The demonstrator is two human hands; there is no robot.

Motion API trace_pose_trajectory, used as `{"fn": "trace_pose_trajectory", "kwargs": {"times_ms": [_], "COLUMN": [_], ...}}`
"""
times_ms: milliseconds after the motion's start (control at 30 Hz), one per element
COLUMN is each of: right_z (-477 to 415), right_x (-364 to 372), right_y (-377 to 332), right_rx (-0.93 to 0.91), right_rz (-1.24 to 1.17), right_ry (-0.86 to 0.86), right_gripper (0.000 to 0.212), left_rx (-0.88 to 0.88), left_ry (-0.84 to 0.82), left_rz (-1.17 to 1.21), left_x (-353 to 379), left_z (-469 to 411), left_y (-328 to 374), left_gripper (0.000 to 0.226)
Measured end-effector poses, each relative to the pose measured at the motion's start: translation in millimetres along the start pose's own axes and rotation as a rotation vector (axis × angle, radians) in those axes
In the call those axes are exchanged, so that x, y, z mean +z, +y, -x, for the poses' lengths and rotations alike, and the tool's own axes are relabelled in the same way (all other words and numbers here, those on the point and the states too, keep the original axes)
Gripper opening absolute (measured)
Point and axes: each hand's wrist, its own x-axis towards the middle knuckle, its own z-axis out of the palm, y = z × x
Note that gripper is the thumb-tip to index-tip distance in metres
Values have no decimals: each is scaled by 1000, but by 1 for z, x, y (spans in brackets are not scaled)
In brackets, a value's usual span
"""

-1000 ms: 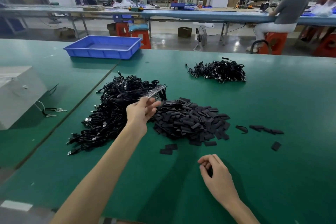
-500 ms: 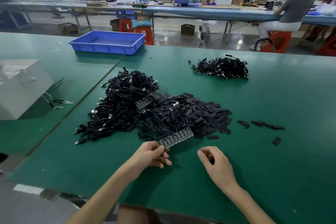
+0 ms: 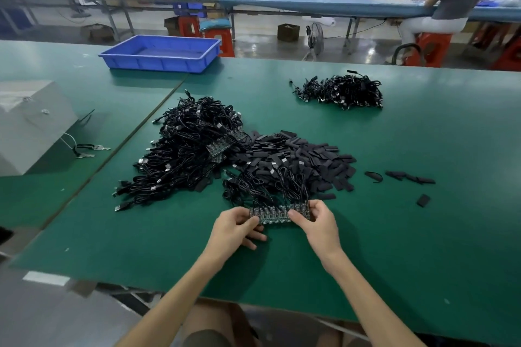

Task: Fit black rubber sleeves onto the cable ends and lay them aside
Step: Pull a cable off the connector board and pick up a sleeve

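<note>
Now the right hand (image 3: 317, 222) has joined the left hand (image 3: 235, 227) on the strip of cable ends (image 3: 275, 215), each pinching one end. It is held just on the near side of the sleeve pile (image 3: 310, 155), with no sleeve fitted yet. Judging by the big cable pile (image 3: 186, 158) at left, most of the work remains.

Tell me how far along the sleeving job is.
Done: probably the small cable heap set apart at the far side. In hand: left hand and right hand grip a cabled board strip, no sleeves on it. Left: the big cable pile and sleeve pile.
</note>
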Motion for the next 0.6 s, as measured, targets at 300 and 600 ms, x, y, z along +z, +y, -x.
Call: {"fn": "trace_pose_trajectory", "kwargs": {"times_ms": [300,600], "right_z": [8,9], "right_x": [-3,0], "right_y": [4,5], "right_rx": [-56,-45], "right_rz": [22,113], "right_ry": [31,1], "right_gripper": [63,82], "left_rx": [4,19], "left_ry": [79,180], "left_rz": [82,-3], "left_x": [0,6], "left_z": [0,-7], "left_y": [0,-8], "left_gripper": [10,11]}}
